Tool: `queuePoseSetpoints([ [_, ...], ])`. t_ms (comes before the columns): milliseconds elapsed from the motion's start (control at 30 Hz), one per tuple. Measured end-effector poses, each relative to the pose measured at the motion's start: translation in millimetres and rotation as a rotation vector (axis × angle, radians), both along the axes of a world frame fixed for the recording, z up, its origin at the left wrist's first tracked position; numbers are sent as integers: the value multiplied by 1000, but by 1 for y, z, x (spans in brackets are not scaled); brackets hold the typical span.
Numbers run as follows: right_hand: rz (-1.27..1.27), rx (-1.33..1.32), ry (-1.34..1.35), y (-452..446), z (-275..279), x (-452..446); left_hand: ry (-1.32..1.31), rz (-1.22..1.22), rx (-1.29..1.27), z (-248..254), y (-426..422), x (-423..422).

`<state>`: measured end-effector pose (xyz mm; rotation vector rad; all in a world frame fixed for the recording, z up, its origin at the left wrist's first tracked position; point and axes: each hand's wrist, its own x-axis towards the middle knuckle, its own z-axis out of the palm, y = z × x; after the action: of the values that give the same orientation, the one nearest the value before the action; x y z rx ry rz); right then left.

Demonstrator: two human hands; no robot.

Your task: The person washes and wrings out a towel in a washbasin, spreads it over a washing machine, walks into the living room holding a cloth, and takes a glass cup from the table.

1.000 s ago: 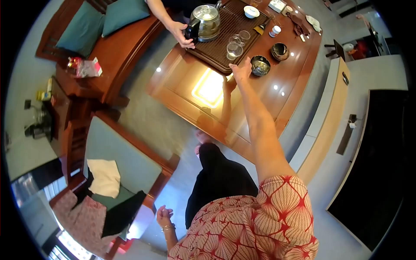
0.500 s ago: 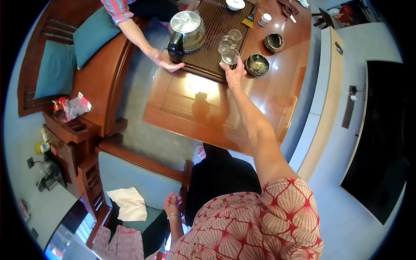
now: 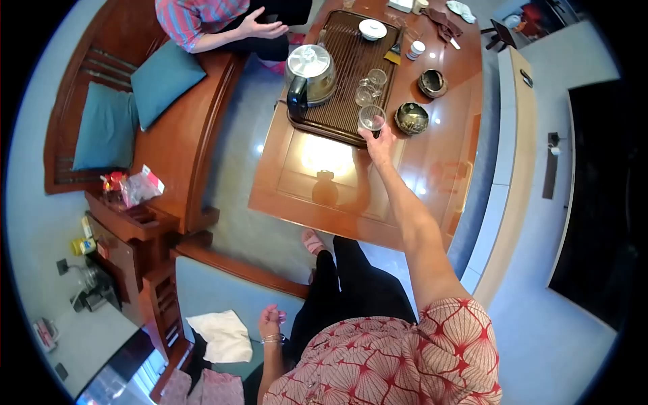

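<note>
My right hand reaches over the wooden table and grips a clear glass cup at the near corner of the slatted tea tray. Just beyond that cup, several small glass cups stand together on the tray. To the right of my hand is a dark patterned bowl, with another dark bowl behind it. A glass kettle with a black handle sits at the tray's left. My left hand hangs low beside the cushioned seat, fingers curled, with nothing visible in them.
Across the table, another person's hand is raised above their lap. A lidded white bowl and a small white jar lie farther back. A wooden bench runs along the left; a white cloth rests on the near seat.
The other person's hand has pulled back from beside the kettle toward their body. My view has shifted slightly. My right hand stays on the glass cup.
</note>
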<state>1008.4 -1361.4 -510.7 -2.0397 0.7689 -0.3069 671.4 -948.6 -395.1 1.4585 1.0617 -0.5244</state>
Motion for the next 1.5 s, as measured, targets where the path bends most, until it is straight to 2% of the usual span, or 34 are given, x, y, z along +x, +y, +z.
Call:
queuePoseSetpoints([
  [167,7,-55,-37,-2,7,-8,-2,-17,2,-16,11,4],
  [333,7,175,-26,-4,22,-18,-41,-34,-26,-27,1,27],
  [500,-7,121,-57,-6,12,-15,-102,-121,-64,-30,-1,61],
  [567,-18,225,-100,-9,24,-3,-104,-128,-79,-39,-6,66],
  [667,-58,308,-158,-15,6,10,-60,-171,21,-25,-9,81],
  [800,-22,416,-172,-21,-13,19,-56,-164,-25,-30,-9,84],
  [867,-7,406,-319,-26,-47,19,-54,-190,-18,-30,-12,92],
  [1100,-69,160,-73,-30,-49,20,-24,-251,-86,-37,-32,119],
  [1233,-42,16,126,-22,-14,20,-19,-307,-91,-40,-44,141],
  [1500,3,67,169,-31,-21,19,-44,-338,-54,-33,-61,174],
])
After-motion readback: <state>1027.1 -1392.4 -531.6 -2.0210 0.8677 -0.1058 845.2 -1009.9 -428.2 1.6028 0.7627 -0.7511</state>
